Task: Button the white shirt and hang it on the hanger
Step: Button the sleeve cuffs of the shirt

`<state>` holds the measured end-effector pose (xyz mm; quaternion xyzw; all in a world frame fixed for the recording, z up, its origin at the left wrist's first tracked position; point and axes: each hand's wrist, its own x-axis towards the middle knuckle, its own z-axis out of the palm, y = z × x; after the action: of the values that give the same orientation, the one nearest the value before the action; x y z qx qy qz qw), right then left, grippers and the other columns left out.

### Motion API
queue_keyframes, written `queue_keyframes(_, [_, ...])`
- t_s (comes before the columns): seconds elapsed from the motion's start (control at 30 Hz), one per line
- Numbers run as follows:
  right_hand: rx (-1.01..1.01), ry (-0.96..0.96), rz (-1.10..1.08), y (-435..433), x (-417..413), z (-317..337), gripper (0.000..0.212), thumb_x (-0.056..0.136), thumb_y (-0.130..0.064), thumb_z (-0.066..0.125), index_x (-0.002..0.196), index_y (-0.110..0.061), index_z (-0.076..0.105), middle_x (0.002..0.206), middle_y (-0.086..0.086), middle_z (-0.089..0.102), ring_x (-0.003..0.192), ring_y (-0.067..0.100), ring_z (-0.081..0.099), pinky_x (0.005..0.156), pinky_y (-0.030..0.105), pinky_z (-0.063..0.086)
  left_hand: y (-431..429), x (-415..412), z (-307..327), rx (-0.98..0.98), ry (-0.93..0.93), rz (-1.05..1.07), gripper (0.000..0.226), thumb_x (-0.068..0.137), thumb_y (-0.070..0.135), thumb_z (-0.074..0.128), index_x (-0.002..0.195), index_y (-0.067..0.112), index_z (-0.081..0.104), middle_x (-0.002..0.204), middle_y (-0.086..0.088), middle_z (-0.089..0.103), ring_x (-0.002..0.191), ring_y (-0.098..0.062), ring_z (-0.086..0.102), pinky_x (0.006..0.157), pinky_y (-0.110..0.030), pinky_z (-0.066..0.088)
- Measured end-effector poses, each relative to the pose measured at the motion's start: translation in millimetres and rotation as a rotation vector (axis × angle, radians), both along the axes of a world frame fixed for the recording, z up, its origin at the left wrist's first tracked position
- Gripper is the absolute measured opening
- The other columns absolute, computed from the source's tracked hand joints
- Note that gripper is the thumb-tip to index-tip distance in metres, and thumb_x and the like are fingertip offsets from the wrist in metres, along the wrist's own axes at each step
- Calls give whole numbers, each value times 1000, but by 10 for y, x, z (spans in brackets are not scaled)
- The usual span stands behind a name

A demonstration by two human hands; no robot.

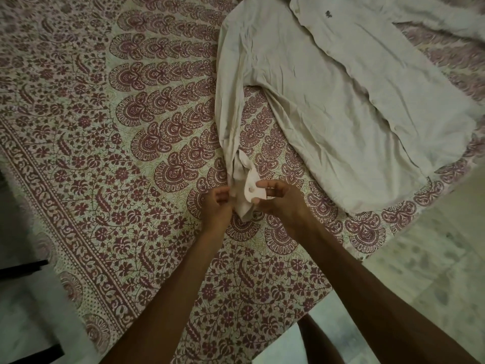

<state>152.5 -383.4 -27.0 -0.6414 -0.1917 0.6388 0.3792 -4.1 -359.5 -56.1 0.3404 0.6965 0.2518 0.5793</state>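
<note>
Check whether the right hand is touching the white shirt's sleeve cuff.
Touching. The head view shows the right hand pinching the sleeve cuff by its pale flap between thumb and fingertips, with no gap visible.

The white shirt [328, 101] lies flat on the bed [105, 127], front side up and wrinkled. A row of small buttons [328, 51] runs down its middle, and a tiny dark logo [328, 14] sits on the chest. One long sleeve [231, 101] reaches down toward the person. Its cuff [249, 190] is lifted, pinched between the left hand [217, 206] and right hand [283, 203].
</note>
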Motion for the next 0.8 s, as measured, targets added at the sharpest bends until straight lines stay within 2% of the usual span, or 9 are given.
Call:
queue_keyframes(0.1, [-53,67,-26,-42,-31,-31,46,71,7,79,112,-4,62,105,19,68,87,27,69,83,44,57,48,21,9,-212,-237,69,46,82,38,74,116,10,60,111,-8,69,94,-21,68,69,-33,55])
queue_keyframes(0.17, [-90,53,-15,-66,-38,-32,46,69,0,83,109,-4,60,106,18,69,86,29,71,82,44,59,84,31,93,-298,-426,147,35,86,30,71,114,10,65,108,-11,71,93,-26,69,68,-38,59])
queue_keyframes(0.23, [-93,-153,125,-89,-60,-20,42,68,-10,86,101,-4,61,98,13,72,80,26,73,73,40,61,117,50,125,-168,-199,161,26,84,19,73,108,9,67,103,-11,72,88,-25,70,72,-40,60])
queue_keyframes(0.37, [-36,-602,564,-129,-129,-37,8,85,-13,73,86,-5,69,84,10,72,72,21,68,67,35,58,84,50,239,367,551,-189,30,78,15,75,106,15,63,103,0,67,88,-17,63,65,-29,50])
queue_keyframes(0.43, [9,-452,375,-121,-151,-32,11,94,-8,58,95,-2,67,89,16,70,79,33,67,76,44,58,32,-14,298,534,684,-339,35,78,14,76,108,19,57,110,3,64,92,-16,61,68,-25,50])
queue_keyframes(0.5, [-51,-85,100,-46,-182,40,21,99,-18,50,106,-5,65,95,12,68,84,29,64,78,43,55,-34,-87,285,583,702,-599,37,82,24,73,114,22,55,115,5,59,92,-13,59,72,-23,50])
queue_keyframes(0.6, [-195,131,36,85,-185,9,49,96,-60,42,117,-21,62,110,3,70,99,23,66,85,42,54,-113,-185,205,259,320,-878,28,92,45,57,113,27,62,107,6,67,85,-10,64,75,-35,58])
queue_keyframes(0.7, [-199,-74,113,158,-191,-87,42,95,-52,53,113,-15,60,106,3,67,99,24,63,73,34,52,-129,-247,156,286,295,-577,21,96,36,52,101,23,67,90,3,68,77,-14,65,67,-39,58])
queue_keyframes(0.8, [-105,-392,198,139,-145,-206,20,93,-22,64,76,-11,59,75,3,59,69,18,55,52,23,39,52,-274,99,359,493,-256,12,95,27,55,102,17,58,96,3,61,84,-14,59,65,-25,49])
